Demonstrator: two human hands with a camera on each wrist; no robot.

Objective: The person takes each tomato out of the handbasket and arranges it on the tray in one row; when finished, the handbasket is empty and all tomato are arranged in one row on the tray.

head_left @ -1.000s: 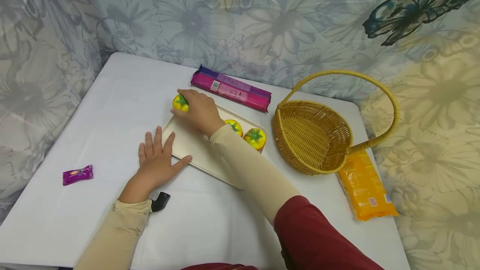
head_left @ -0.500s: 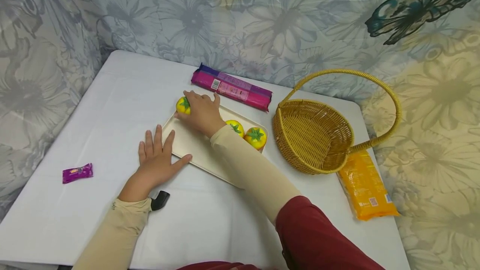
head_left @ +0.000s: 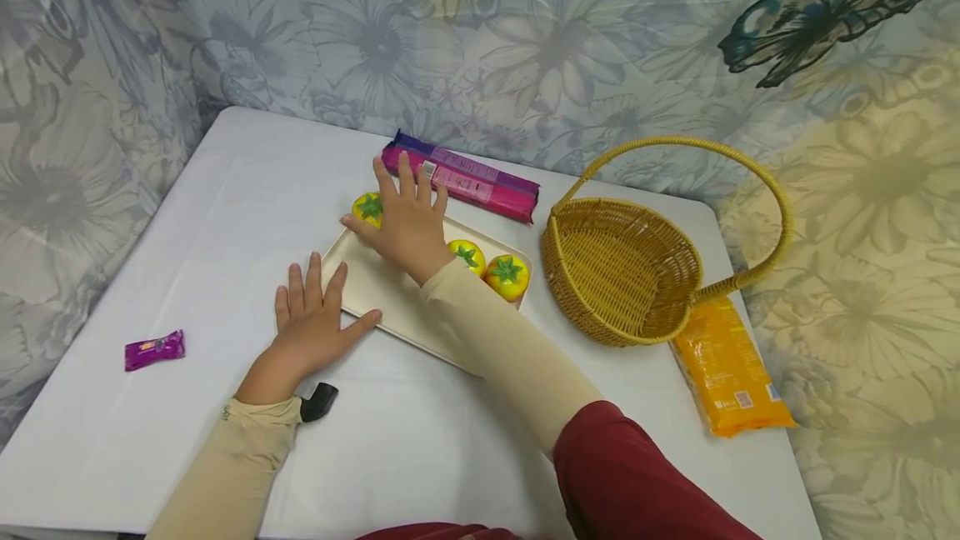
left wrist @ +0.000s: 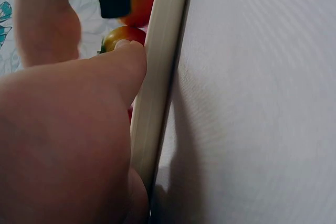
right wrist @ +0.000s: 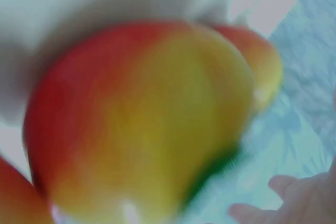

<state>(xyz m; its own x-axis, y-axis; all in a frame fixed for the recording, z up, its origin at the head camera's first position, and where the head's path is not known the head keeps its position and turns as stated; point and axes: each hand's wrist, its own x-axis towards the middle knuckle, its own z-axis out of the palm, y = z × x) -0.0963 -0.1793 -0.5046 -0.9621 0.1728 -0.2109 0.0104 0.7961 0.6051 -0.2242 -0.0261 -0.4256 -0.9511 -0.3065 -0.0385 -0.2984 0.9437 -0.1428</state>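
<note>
A cream tray (head_left: 375,282) lies on the white table. At its far left corner sits a yellow-and-red fruit (head_left: 367,207) with a green star-shaped top, like a tomato or persimmon. My right hand (head_left: 411,227) hovers over the tray's far edge, fingers spread, beside that fruit. Two matching fruits, one (head_left: 467,256) behind my right wrist and another (head_left: 507,275), stand at the tray's right end. In the right wrist view one fruit (right wrist: 142,124) looms large and blurred. My left hand (head_left: 309,333) rests flat left of the tray, its thumb along the near rim (left wrist: 159,61).
A long magenta-and-purple packet (head_left: 480,183) lies behind the tray. To the right stands a wicker basket (head_left: 570,294) with a tall handle, overlapping an orange packet (head_left: 731,382). A small purple wrapped snack (head_left: 154,350) lies at far left.
My right hand has let go of the far left fruit; its fingers have straightened and spread away toward the long packet. The fruit has shifted slightly right onto the corner. My left hand is still.
</note>
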